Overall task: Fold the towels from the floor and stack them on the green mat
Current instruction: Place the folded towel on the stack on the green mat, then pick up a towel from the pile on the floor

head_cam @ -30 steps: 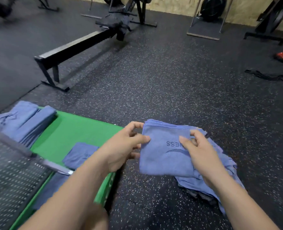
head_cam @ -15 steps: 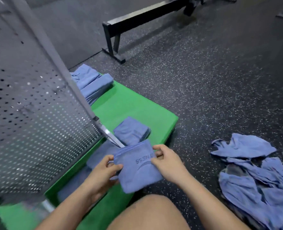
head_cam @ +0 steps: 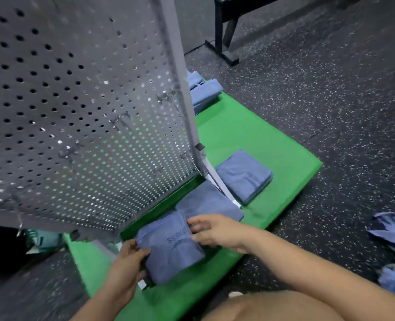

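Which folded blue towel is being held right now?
The lettered towel nearest the camera, gripped by left hand and right hand; the others lie free on the green mat.

Folded towel (head_cam: 168,262): dark print, upside down, "ESS" legible just beside right hand (head_cam: 215,230) pinch; remaining letters blurred.

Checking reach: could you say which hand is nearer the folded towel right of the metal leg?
Right. The right hand is below that folded towel; the left hand grips the held towel farther down-left.
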The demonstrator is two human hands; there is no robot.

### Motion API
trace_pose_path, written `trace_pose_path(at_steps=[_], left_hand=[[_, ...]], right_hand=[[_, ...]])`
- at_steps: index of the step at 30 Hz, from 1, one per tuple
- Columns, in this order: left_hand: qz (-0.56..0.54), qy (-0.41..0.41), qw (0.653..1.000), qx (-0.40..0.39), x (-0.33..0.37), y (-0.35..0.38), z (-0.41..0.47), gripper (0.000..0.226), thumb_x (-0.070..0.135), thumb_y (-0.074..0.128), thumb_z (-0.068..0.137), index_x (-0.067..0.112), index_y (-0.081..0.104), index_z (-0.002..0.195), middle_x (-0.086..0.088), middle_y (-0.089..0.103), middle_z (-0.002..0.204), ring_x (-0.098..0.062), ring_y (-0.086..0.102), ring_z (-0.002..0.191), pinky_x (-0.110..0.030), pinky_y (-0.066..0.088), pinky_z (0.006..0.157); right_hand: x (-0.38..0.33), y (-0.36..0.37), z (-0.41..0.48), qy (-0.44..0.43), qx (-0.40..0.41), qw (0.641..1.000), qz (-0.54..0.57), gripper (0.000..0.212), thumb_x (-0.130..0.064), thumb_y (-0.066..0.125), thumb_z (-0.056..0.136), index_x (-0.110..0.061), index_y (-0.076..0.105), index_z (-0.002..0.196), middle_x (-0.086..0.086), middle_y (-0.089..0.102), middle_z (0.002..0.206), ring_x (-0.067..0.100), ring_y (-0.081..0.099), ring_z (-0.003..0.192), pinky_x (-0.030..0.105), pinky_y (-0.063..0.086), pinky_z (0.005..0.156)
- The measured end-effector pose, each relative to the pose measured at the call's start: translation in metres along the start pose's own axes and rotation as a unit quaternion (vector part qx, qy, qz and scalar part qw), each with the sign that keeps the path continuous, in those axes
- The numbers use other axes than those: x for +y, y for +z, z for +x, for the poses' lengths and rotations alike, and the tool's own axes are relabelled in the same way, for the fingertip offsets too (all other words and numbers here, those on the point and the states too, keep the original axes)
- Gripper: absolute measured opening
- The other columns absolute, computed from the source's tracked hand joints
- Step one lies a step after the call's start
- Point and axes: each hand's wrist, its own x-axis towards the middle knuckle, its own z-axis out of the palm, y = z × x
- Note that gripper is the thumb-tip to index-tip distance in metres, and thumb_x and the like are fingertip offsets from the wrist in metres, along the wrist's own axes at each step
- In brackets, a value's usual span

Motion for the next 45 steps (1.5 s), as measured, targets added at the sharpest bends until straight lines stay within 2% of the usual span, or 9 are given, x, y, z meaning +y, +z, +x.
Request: trace_pose_path(at_steps=[4,6,9,14,20,26,33,41,45], left_hand=[[0.009,-0.011,1.0,0.0,0.005,-0.018,0.004,0.037,-0.002,0.066,0.101,0.009,0.051,0.133,-0.021,0.074,0.124,-0.035,0.075,0.104,-0.042,0.064,0.071],[0.054,0.014,0.998,0.0,0.007,-0.018,0.003,0.053,0.002,0.072,0.099,0.013,0.045,0.143,-0.012,0.068,0.13,-0.032,0.067,0.113,-0.043,0.058,0.088],[0.167,0.08,0.983,0.005,0.009,-0.013,0.004,0.067,0.012,0.079,0.096,0.016,0.042,0.151,-0.002,0.053,0.138,-0.026,0.053,0.127,-0.045,0.045,0.107],[0.19,0.093,0.974,-0.076,0.017,0.037,0.001,0.024,0.007,0.075,0.098,0.013,0.068,0.12,-0.009,0.073,0.119,-0.024,0.067,0.108,-0.04,0.053,0.093],[0.204,0.106,0.946,-0.229,0.031,0.142,-0.029,0.043,0.036,0.083,0.073,0.016,0.073,0.11,-0.008,0.079,0.094,-0.018,0.069,0.085,-0.033,0.045,0.073],[0.296,0.133,0.879,-0.348,0.02,0.261,-0.054,0.018,0.018,0.077,0.094,0.018,0.071,0.111,-0.002,0.075,0.089,-0.015,0.073,0.085,-0.028,0.048,0.073],[0.438,0.183,0.759,-0.446,-0.019,0.385,-0.09,0.024,0.022,0.071,0.087,0.018,0.068,0.11,-0.006,0.08,0.088,-0.012,0.061,0.07,-0.03,0.044,0.068],[0.615,0.256,0.557,-0.496,-0.089,0.497,-0.121,0.015,0.018,0.077,0.091,0.027,0.069,0.101,0.009,0.078,0.087,-0.006,0.067,0.071,-0.025,0.052,0.065],[0.682,0.287,0.43,-0.517,-0.13,0.539,-0.146,0.023,0.024,0.08,0.092,0.027,0.066,0.111,0.007,0.077,0.1,-0.012,0.071,0.087,-0.024,0.053,0.072]], right_hand=[[-0.003,0.0,0.019,0.016,-0.061,0.998,0.022,0.067,-0.006,0.062,0.107,-0.014,0.034,0.166,0.003,0.041,0.169,0.015,0.039,0.155,0.025,0.037,0.119],[0.003,-0.003,0.022,0.016,-0.054,0.998,0.018,0.069,-0.007,0.063,0.106,-0.014,0.032,0.167,0.003,0.04,0.17,0.015,0.038,0.156,0.026,0.033,0.122],[0.01,-0.013,0.016,0.0,-0.021,0.997,0.068,0.061,-0.008,0.068,0.104,-0.013,0.045,0.16,0.007,0.058,0.155,0.017,0.058,0.141,0.03,0.049,0.115],[0.019,-0.037,-0.02,-0.04,0.075,0.986,0.14,0.036,-0.005,0.071,0.101,-0.013,0.064,0.136,0.014,0.078,0.123,0.024,0.077,0.113,0.036,0.06,0.1],[0.06,-0.08,-0.088,-0.042,0.204,0.97,0.126,0.027,-0.007,0.072,0.099,-0.012,0.069,0.125,0.02,0.079,0.111,0.018,0.078,0.092,0.027,0.057,0.077],[0.119,-0.13,-0.174,-0.012,0.294,0.951,0.091,0.019,-0.006,0.068,0.099,-0.014,0.069,0.116,0.02,0.08,0.104,0.021,0.076,0.088,0.029,0.055,0.07],[0.217,-0.166,-0.28,0.046,0.407,0.908,0.087,0.012,-0.011,0.068,0.101,-0.014,0.07,0.113,0.016,0.08,0.099,0.016,0.077,0.084,0.03,0.056,0.07],[0.354,-0.171,-0.369,0.132,0.528,0.833,0.097,0.012,-0.008,0.066,0.098,-0.016,0.069,0.09,0.006,0.074,0.071,0.026,0.07,0.07,0.04,0.054,0.068],[0.416,-0.169,-0.396,0.151,0.563,0.804,0.119,0.007,-0.033,0.07,0.083,-0.027,0.071,0.086,0.01,0.076,0.076,0.037,0.073,0.078,0.052,0.061,0.077]])
